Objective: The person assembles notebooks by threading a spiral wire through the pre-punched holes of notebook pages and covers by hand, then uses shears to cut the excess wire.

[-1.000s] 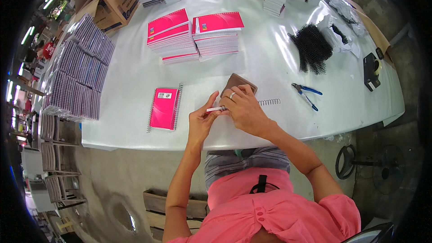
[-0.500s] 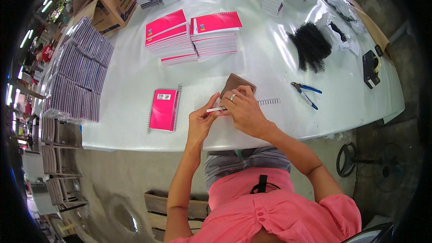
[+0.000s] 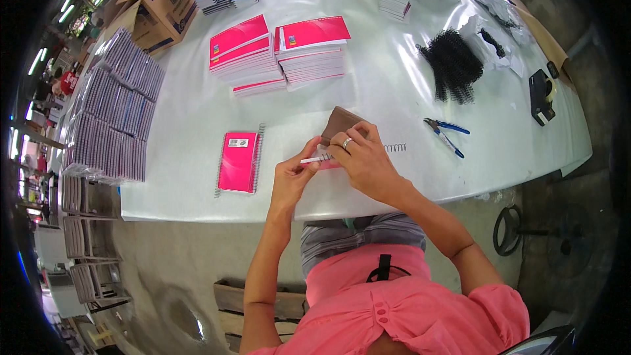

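My left hand (image 3: 296, 172) pinches the end of a small pink notebook (image 3: 328, 165) near the table's front edge, its white page edge turned up. Fingers bent, my right hand (image 3: 367, 163) grips the black spiral coil (image 3: 396, 148) along that edge. A few loops show between the hands, and the coil's free end sticks out to the right. Just beyond my fingers lies a brown block (image 3: 340, 123), partly hidden by the right hand. Left of my hands, a pink notebook with a spiral (image 3: 238, 162) lies flat. Blue-handled pliers (image 3: 447, 137) rest at the right.
Pink-covered book stacks (image 3: 279, 56) stand farther back. A heap of black coils (image 3: 452, 66) and a black tape dispenser (image 3: 541, 97) lie at the right. Wrapped notebook stacks (image 3: 115, 112) and a cardboard box (image 3: 161, 10) line the left side of the white table (image 3: 177, 190).
My right hand has shifted slightly right along the notebook's edge, and more coil loops show between the hands. The left hand holds almost the same place.
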The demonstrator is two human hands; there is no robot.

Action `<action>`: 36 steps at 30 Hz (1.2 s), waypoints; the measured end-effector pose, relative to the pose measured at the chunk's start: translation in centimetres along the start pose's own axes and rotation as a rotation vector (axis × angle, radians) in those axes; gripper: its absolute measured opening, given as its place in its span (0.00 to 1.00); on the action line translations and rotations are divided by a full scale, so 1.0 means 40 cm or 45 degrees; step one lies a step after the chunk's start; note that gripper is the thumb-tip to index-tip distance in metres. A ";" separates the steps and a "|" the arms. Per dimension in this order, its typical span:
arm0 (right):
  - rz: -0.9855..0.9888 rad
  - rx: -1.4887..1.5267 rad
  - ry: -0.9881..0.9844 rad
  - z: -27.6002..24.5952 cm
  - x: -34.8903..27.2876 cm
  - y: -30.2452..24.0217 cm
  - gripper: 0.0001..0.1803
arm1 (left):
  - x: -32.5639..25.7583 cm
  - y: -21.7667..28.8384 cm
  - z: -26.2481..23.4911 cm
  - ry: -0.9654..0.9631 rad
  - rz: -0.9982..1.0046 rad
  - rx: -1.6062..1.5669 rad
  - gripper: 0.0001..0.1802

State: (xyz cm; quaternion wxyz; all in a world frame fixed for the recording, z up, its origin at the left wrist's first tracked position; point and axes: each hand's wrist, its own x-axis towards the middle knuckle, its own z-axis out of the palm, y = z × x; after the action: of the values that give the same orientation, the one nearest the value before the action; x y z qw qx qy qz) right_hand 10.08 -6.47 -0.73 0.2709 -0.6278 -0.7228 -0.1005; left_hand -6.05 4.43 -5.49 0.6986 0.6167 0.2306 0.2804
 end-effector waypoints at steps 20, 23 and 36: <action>0.283 0.548 -0.679 -0.056 0.071 0.235 0.22 | 0.002 0.039 -0.042 -0.187 -0.105 0.102 0.36; -0.342 0.176 -0.615 -0.016 0.080 0.271 0.24 | 0.008 0.036 -0.069 -0.309 -0.040 0.165 0.35; 0.142 1.162 -1.331 -0.047 0.155 0.287 0.32 | -0.006 -0.014 -0.001 0.175 0.170 0.098 0.40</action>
State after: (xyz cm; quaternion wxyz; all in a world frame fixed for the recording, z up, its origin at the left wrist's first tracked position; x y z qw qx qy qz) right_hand 21.23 0.11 1.79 0.1291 -0.4534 -0.6951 0.5428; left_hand -6.19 4.23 -6.06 0.6367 0.6363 0.2468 0.3590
